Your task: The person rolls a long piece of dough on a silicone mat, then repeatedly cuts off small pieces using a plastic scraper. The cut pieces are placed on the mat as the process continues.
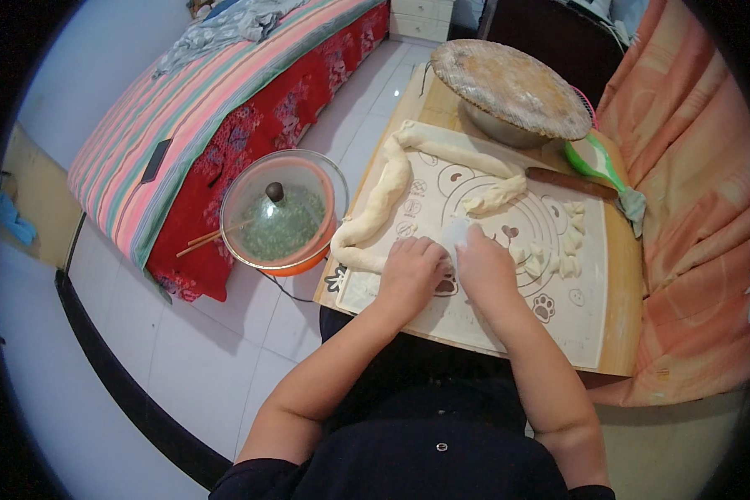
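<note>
I see the dough rope (385, 193) running leftward from the nearer left hand (412, 271), which holds it (end hidden); the right hand (486, 265) grips a whitish scraper (455, 233).

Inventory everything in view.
table: one, tan, centre
mat: one, white, tabletop
dough rope: one, cream, mat's left, far sides
dough pieces: several, cream, mat's right half
scraper: one, white, mat's centre
stick: one, brown, mat's edge
bowl: one, grey, far tabletop
cover: one, brown, atop bowl
scoop: one, green, right tabletop
pot: one, orange, beside table
chopsticks: two, tan, pot's left
bed: one, multicolour, left
phone: one, black, bed
curtain: one, orange, right
floor: one, white-tiled, left
hands: two, bare, over mat
</note>
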Demonstrator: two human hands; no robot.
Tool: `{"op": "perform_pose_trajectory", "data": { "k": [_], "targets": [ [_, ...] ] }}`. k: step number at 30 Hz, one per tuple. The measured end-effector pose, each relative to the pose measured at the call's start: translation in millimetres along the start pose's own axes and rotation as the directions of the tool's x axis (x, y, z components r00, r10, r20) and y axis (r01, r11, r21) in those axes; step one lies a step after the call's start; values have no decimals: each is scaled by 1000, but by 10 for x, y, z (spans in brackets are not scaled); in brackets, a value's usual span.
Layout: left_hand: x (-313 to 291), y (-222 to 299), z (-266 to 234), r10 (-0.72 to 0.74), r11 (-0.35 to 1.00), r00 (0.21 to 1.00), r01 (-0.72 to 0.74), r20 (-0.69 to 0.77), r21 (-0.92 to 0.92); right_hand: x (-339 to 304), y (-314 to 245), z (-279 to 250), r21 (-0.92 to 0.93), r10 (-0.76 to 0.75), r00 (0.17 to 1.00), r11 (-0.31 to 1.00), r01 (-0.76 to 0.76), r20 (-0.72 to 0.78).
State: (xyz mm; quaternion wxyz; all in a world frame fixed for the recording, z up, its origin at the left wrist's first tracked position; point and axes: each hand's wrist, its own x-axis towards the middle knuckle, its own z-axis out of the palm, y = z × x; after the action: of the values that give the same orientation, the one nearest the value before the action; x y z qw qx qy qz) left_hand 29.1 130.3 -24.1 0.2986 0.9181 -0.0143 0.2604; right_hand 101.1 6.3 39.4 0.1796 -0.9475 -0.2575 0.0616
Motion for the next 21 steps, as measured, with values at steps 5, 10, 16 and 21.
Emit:
{"op": "perform_pose_trajectory", "data": {
  "k": [5, 10, 16, 21],
  "targets": [
    [-14, -116, -150, -65, 996, 996, 68, 62, -59, 243, 25, 181, -11, 8, 995, 1000, -10, -103],
    [-68, -304, -330, -76, 995, 990, 84, 119, -58, 147, 206, 3, 11, 68, 983, 998, -68, -168],
    [-146, -150, -347, -34, 999, 992, 35, 122, -9, -84, 61, -205, 77, -2, 987, 997, 14, -160],
    [-241, -34, -347, -34, 999, 994, 37, 106, -28, -360, -63, -177, 96, -60, 991, 993, 71, -120]
  ]
}}
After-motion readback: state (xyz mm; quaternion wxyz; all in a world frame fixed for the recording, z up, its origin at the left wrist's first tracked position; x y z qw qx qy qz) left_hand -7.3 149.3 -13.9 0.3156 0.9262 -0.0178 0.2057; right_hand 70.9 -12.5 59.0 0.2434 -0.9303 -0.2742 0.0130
